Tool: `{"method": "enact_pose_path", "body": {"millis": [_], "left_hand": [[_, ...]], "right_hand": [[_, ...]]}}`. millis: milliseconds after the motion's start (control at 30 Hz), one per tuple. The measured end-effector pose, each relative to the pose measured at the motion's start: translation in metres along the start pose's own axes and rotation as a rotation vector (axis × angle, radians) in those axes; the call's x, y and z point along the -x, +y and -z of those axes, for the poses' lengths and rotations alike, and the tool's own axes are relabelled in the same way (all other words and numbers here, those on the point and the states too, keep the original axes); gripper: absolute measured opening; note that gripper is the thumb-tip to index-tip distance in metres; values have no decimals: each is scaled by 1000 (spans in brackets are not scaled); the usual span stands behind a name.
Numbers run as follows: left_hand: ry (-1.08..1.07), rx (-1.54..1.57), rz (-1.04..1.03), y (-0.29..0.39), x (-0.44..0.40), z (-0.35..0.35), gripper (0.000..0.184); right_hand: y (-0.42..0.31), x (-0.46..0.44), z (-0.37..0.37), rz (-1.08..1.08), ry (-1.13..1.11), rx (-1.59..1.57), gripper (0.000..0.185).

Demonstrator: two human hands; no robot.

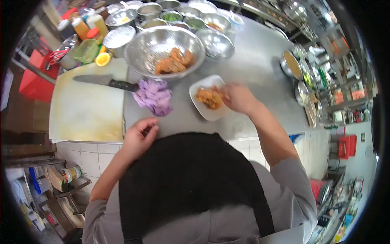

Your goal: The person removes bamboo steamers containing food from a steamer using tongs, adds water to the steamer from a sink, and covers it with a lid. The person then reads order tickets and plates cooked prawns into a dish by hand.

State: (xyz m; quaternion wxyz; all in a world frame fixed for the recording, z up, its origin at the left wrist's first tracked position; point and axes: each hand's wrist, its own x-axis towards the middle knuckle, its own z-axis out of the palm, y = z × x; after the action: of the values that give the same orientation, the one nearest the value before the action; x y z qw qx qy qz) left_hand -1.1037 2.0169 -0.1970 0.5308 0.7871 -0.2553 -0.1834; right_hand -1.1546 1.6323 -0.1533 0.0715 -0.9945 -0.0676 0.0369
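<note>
A white square dish (210,115) with orange-brown food pieces (209,98) stands on the steel counter. My right hand (239,99) is at the dish's right rim, its fingertips close together beside the food; motion blur hides whether they hold anything. My left hand (141,136) rests near the counter's front edge with its fingers curled in, and nothing shows in it. Above it lies a crumpled purple cloth (153,97), touching the black handle of a knife (95,79). Behind the cloth, a large steel bowl (136,51) holds several orange-brown pieces (172,64).
The knife's blade lies on a worn cutting board (87,105) at the left. Metal bowls (217,44), squeeze bottles (80,28), a green container (86,51) and a cut orange (102,59) stand along the back. More pans (291,64) are at the right edge.
</note>
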Motion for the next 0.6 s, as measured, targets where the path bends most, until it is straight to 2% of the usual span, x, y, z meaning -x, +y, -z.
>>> {"method": "enact_pose_path", "body": {"millis": [133, 233, 367, 467, 600], "left_hand": [[-10, 39, 21, 5, -1, 3, 25], [-31, 79, 25, -1, -2, 2, 24], [-16, 89, 15, -3, -2, 7, 24], [-7, 99, 27, -11, -1, 10, 23], [-5, 135, 56, -19, 1, 15, 24]], "right_hand": [[-27, -37, 55, -136, 193, -277, 18], [-55, -86, 88, -70, 191, -333, 15], [-76, -153, 80, -120, -78, -3, 30], [-99, -173, 76, -217, -269, 67, 38], [-100, -177, 63, -160, -219, 11, 38]]}}
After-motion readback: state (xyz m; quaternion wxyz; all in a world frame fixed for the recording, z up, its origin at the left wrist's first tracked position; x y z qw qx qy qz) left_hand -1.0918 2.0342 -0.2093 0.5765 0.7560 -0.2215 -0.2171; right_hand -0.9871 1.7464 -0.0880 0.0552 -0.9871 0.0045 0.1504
